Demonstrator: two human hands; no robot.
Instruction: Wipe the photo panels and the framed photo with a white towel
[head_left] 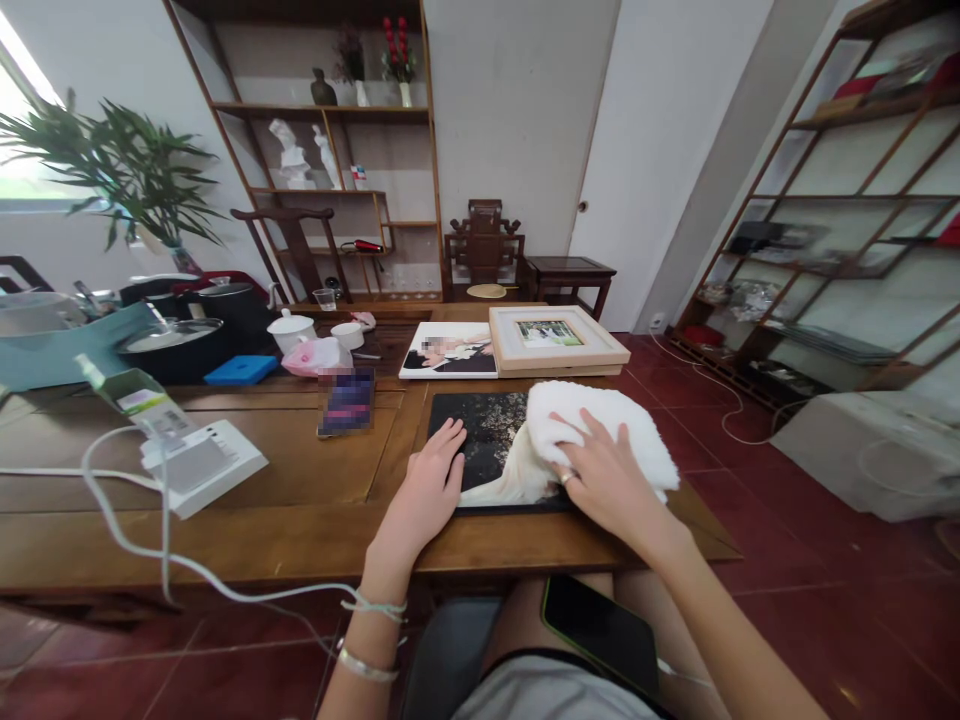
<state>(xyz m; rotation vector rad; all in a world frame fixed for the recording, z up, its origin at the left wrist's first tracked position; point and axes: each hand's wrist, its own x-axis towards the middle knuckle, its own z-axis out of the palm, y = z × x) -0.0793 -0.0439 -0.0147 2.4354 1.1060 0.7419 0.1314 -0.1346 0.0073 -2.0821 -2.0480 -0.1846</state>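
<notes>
A dark photo print (pixel 487 440) lies flat on the wooden table (pixel 300 520) in front of me. My left hand (pixel 431 480) rests flat on its left edge, fingers stretched out. My right hand (pixel 600 475) presses down on a white towel (pixel 607 425) that covers the print's right part, fingers spread over the cloth. A ring shows on one finger.
Behind the print lie another photo print (pixel 450 350) and a framed picture (pixel 555 338). To the left are a white box (pixel 202 465) with a cable, a blue pad (pixel 241 370), pots and white cups (pixel 292 330). A phone (pixel 600 630) rests on my lap.
</notes>
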